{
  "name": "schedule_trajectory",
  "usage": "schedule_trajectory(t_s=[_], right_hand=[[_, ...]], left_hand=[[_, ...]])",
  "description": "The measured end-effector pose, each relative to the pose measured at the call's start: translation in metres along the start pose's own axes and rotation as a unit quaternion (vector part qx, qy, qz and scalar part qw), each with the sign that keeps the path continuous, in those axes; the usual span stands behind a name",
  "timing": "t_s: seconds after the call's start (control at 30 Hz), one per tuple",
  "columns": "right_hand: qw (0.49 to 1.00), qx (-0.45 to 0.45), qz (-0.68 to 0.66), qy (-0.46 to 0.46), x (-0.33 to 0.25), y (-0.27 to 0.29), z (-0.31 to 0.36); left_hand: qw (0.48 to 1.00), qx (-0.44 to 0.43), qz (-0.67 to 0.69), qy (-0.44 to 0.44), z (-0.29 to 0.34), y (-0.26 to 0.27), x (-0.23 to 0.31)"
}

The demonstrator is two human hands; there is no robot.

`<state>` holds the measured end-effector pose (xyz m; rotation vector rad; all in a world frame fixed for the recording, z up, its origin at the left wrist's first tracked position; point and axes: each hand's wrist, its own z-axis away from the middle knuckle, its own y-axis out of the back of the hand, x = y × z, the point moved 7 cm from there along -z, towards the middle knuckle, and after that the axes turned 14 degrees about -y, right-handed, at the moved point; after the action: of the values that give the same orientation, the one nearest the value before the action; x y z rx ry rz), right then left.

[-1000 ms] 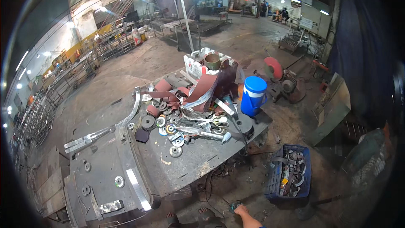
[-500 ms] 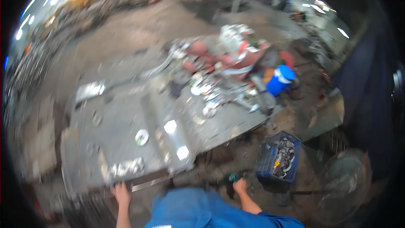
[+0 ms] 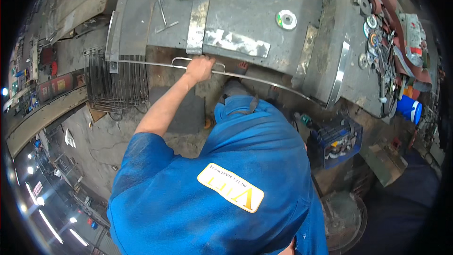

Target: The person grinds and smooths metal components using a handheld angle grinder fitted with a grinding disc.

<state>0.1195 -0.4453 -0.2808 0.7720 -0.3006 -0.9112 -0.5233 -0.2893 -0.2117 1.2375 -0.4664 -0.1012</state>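
My left hand is closed around the middle of a bent-rod handle by the table's near edge. The handle's two curved ends show on either side of my fist. A long, thin metal bar runs along with the handle, from the table's left corner toward its right side. Just beyond my knuckles lie an upright flat metal strip and a shiny scuffed plate. My right hand is out of sight, with my blue-shirted body covering the lower middle.
On the steel table lie grinding discs, a hammer-like tool and, at right, a pile of discs and abrasive belts. A blue crate of metal parts and a blue jug stand right. Metal rods are stacked left.
The view has swung right-to-left and down over my body. My left hand is now on the handle at the table edge. My right hand, seen earlier by a green-and-black tool, has gone out of sight.
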Motion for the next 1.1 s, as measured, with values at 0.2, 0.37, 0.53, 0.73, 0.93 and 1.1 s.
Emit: schedule_trajectory(t_s=[0.2, 0.37, 0.53, 0.73, 0.93, 1.1], right_hand=[[0.998, -0.05, -0.034, 0.011, -0.021, 0.003, 0.062], [0.995, -0.044, -0.092, -0.008, -0.016, -0.013, 0.058], [0.982, -0.091, -0.162, -0.042, 0.03, -0.058, 0.037], [0.978, -0.119, -0.169, -0.017, 0.092, -0.116, -0.004], [0.986, -0.01, -0.141, -0.085, 0.126, -0.104, -0.032], [0.894, -0.065, -0.427, -0.118, 0.129, -0.087, -0.013]], left_hand=[[0.998, -0.039, 0.018, 0.038, -0.002, -0.004, -0.001], [0.994, -0.082, 0.047, 0.052, 0.021, 0.028, 0.026], [0.996, -0.062, 0.024, 0.065, 0.045, 0.101, 0.071], [0.992, -0.043, -0.059, 0.106, 0.048, 0.217, 0.118], [0.986, 0.017, -0.152, 0.067, -0.052, 0.344, 0.073], [0.974, 0.096, -0.195, 0.064, -0.202, 0.436, 0.0]])
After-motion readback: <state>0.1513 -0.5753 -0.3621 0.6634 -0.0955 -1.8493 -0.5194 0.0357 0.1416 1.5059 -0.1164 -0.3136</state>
